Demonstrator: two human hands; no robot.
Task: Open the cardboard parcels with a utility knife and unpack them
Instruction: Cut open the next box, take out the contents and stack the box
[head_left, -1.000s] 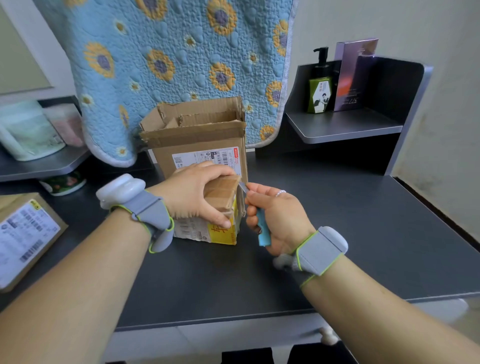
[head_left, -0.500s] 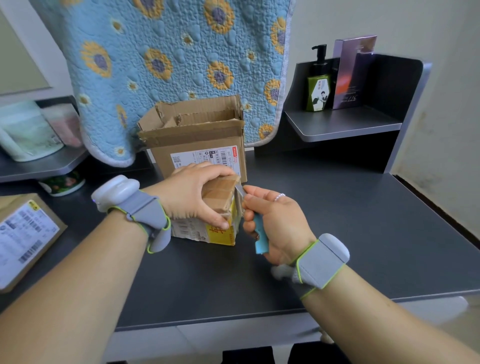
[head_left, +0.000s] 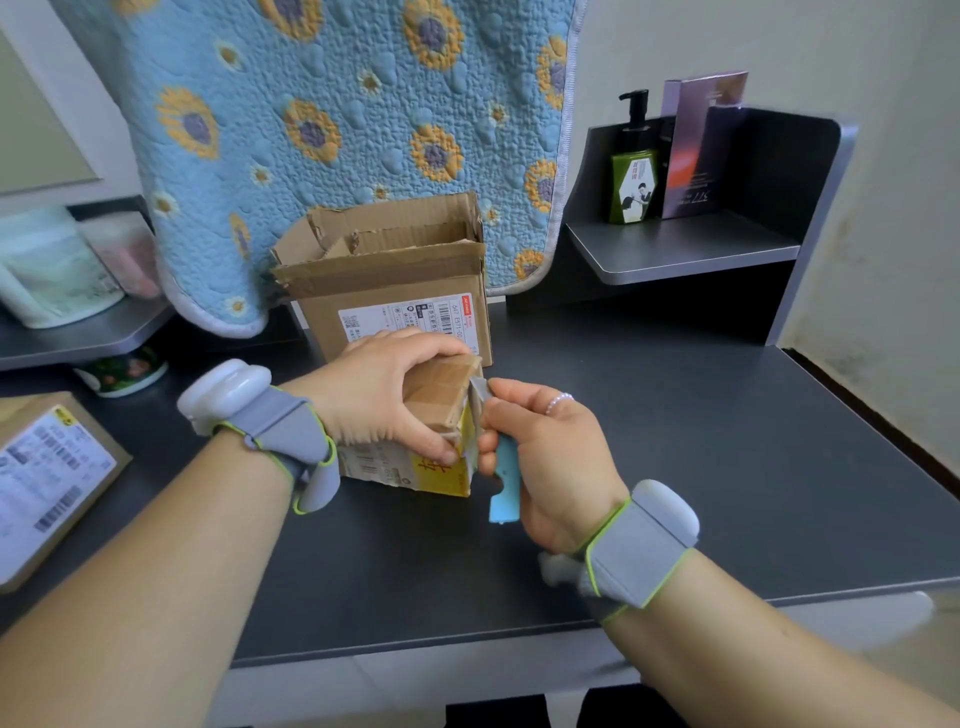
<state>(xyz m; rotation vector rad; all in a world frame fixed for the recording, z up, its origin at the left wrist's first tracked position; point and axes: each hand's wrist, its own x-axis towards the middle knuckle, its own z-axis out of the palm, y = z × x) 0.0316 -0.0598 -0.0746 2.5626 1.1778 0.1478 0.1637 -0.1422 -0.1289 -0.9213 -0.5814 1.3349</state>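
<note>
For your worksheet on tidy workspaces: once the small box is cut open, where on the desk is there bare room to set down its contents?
Bare desk lies right of the right hand, up to the wall, and along the near edge. The middle is crowded: small box, open box behind it, labelled parcel far left.

On the desk (head_left: 675, 467) a small parcel (head_left: 415, 467) sits between the left hand (head_left: 379, 400) on its top and the right hand (head_left: 550, 457) with the knife (head_left: 505, 488) at its right edge. An opened box (head_left: 395, 280) stands just behind it; another parcel (head_left: 47, 478) lies far left. A bottle (head_left: 634, 176) stands on the shelf (head_left: 685, 249) at the back right.
</note>
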